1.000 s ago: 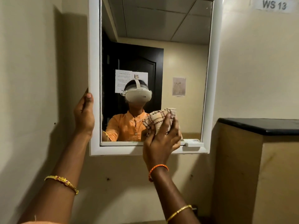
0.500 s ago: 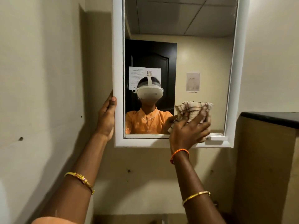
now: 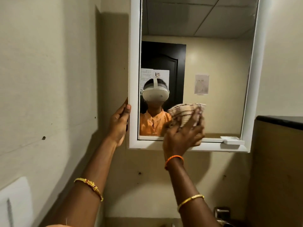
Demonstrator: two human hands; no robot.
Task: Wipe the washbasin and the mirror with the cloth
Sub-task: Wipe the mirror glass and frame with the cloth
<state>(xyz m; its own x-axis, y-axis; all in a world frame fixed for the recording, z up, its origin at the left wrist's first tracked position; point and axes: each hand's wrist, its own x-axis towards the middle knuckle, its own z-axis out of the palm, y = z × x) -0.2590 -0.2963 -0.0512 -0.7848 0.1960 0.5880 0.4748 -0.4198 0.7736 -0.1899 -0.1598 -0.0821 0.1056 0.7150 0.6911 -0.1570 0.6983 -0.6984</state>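
The mirror (image 3: 213,63) hangs on the wall in a white frame (image 3: 133,63). My left hand (image 3: 118,126) grips the frame's left edge low down, with the thumb on the front. My right hand (image 3: 182,136) holds a bunched checked cloth (image 3: 185,113) and presses it against the lower middle of the glass, just above the bottom rail. The glass reflects a person in an orange top, a dark door and the ceiling. The washbasin is out of view.
A small white tray (image 3: 232,141) sticks out of the frame's bottom right corner. A black-topped partition (image 3: 278,122) stands close on the right. A white panel (image 3: 14,199) sits on the left wall. A chrome fitting (image 3: 221,213) shows at the bottom edge.
My right hand slid the cloth leftwards along the lower glass, away from the small tray. My left hand kept its hold on the frame. The view shifted, moving the mirror rightwards in frame.
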